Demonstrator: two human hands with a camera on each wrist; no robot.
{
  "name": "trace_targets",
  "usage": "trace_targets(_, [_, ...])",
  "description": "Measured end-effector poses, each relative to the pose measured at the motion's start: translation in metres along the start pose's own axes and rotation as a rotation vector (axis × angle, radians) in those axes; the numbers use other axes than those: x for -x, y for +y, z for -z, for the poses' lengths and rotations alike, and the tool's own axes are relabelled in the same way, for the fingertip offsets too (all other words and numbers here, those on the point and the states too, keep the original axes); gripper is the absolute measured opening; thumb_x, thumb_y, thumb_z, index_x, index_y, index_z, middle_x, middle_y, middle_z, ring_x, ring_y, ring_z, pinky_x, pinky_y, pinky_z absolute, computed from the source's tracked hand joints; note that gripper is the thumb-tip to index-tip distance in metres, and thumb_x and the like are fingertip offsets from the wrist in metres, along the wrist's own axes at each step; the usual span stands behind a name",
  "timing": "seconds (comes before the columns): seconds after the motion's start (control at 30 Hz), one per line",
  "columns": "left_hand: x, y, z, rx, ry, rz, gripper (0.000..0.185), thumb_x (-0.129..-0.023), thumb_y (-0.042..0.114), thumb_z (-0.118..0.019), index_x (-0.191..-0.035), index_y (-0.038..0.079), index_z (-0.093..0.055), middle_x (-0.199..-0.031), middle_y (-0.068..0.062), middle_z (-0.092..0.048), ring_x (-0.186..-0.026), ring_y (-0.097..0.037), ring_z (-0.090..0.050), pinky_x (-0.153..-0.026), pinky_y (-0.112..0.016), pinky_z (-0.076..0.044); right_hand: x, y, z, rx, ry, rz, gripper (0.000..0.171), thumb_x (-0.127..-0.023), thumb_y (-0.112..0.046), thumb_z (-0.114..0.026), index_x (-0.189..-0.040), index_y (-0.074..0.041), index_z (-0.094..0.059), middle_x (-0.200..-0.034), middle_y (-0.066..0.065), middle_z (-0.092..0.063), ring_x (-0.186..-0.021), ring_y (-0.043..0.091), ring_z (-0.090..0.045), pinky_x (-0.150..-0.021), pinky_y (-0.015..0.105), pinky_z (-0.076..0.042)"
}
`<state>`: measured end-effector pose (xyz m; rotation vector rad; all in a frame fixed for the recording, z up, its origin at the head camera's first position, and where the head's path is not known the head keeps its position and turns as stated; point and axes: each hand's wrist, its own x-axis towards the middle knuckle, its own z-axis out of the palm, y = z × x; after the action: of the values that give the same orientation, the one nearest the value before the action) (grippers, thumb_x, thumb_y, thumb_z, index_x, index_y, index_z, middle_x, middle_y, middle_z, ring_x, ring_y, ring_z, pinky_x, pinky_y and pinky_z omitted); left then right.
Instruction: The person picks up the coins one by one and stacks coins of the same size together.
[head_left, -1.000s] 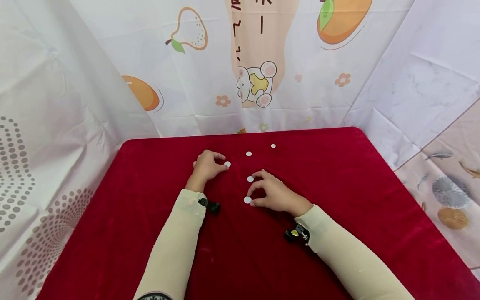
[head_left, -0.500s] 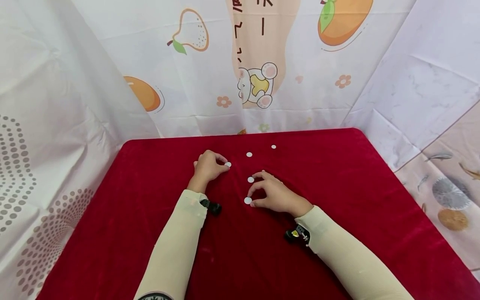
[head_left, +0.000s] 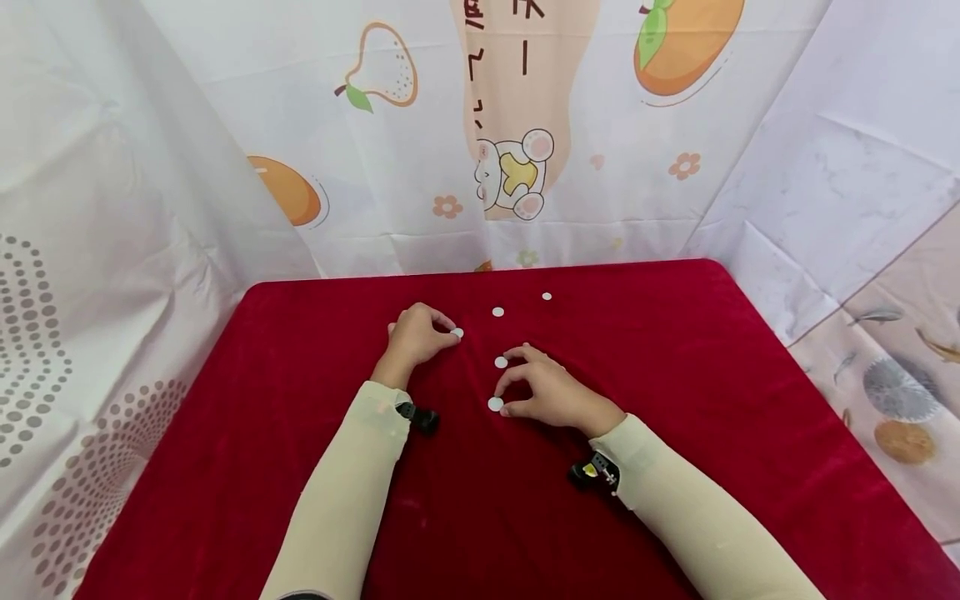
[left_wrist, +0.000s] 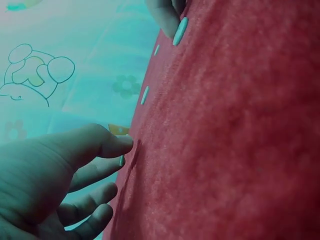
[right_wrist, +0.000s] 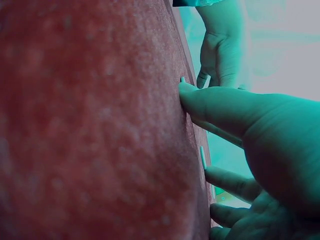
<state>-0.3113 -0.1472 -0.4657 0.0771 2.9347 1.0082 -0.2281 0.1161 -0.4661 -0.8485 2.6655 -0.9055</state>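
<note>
Head view: left hand [head_left: 413, 336] grip pinching disc [head_left: 457, 333]; right hand [head_left: 551, 392] grip spanning two discs [head_left: 496, 404].

From my left wrist view, my left hand [left_wrist: 45, 185] fills the lower left corner, fingers loosely curled, thumb tip pressed against the red cloth [left_wrist: 235, 130]. A small white disc [left_wrist: 122, 160] sits on edge right at my fingertips, just under the thumb. Further along the cloth lies a second disc [left_wrist: 145, 95], then a tiny third one [left_wrist: 156, 49]. At the top, my right hand [left_wrist: 167, 15] touches a fourth disc [left_wrist: 180, 31].
</note>
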Motion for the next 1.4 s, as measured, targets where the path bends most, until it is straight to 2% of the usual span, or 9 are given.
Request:
trace_targets(0.13, [0.002,0.001,0.002,-0.007,-0.001,-0.005,0.016,-0.086,0.036,-0.083,-0.092,0.022,-0.082,-0.101,0.000,-0.071,-0.101,-0.025,-0.061,-0.098,-0.055,-0.034,0.000,0.002,-0.001,-0.002,0.005,0.005,0.015,-0.085,-0.028,-0.086,-0.098,-0.033,-0.079,-0.149,0.007,-0.049,-0.137,0.027,-0.046,-0.109,0.048,-0.045])
trace_targets(0.27, [0.006,0.005,0.005,-0.010,-0.007,-0.016,0.016,-0.086,0.036,-0.083,-0.091,0.021,-0.081,-0.105,0.001,-0.068,-0.102,-0.023,-0.061,-0.098,-0.056,-0.034,-0.001,0.003,-0.001,-0.005,0.013,0.007,0.015,-0.085,-0.029,-0.087,-0.097,-0.034,-0.079,-0.149,0.007,-0.049,-0.137,0.026,-0.046,-0.109,0.047,-0.045])
trace_targets(0.6, [0.029,0.007,0.009,-0.020,-0.013,-0.044,0.016,-0.085,0.036,-0.084,-0.089,0.021,-0.081,-0.115,-0.003,-0.064,-0.111,-0.024,-0.058,-0.100,-0.057,-0.033,0.000,0.001,-0.003,-0.021,-0.003,-0.005,0.014,-0.086,-0.028,-0.086,-0.098,-0.032,-0.080,-0.151,0.008,-0.048,-0.139,0.028,-0.044,-0.110,0.049,-0.044])
trace_targets(1.03, [0.045,0.014,0.014,-0.020,-0.018,-0.106,0.014,-0.084,0.036,-0.086,-0.088,0.024,-0.083,-0.116,-0.001,-0.065,-0.111,-0.021,-0.059,-0.098,-0.054,-0.036,-0.001,0.003,-0.003,-0.011,0.001,0.005,0.015,-0.085,-0.029,-0.086,-0.098,-0.033,-0.079,-0.149,0.007,-0.048,-0.137,0.027,-0.045,-0.110,0.049,-0.044])
trace_targets(1.27, [0.053,0.016,0.016,0.016,-0.046,-0.143,0.011,-0.083,0.034,-0.087,-0.088,0.025,-0.083,-0.113,0.001,-0.065,-0.110,-0.021,-0.059,-0.104,-0.058,-0.033,-0.001,0.002,-0.002,-0.004,0.005,0.025,0.015,-0.085,-0.029,-0.086,-0.098,-0.033,-0.080,-0.148,0.007,-0.050,-0.136,0.027,-0.046,-0.109,0.048,-0.045])
trace_targets(1.4, [0.055,0.017,0.012,0.018,-0.093,-0.171,0.011,-0.084,0.033,-0.087,-0.090,0.025,-0.083,-0.115,0.001,-0.065,-0.111,-0.021,-0.059,-0.106,-0.058,-0.033,0.000,0.003,-0.001,0.005,0.010,0.022,0.015,-0.085,-0.028,-0.086,-0.098,-0.033,-0.080,-0.148,0.008,-0.050,-0.136,0.027,-0.047,-0.109,0.049,-0.045])
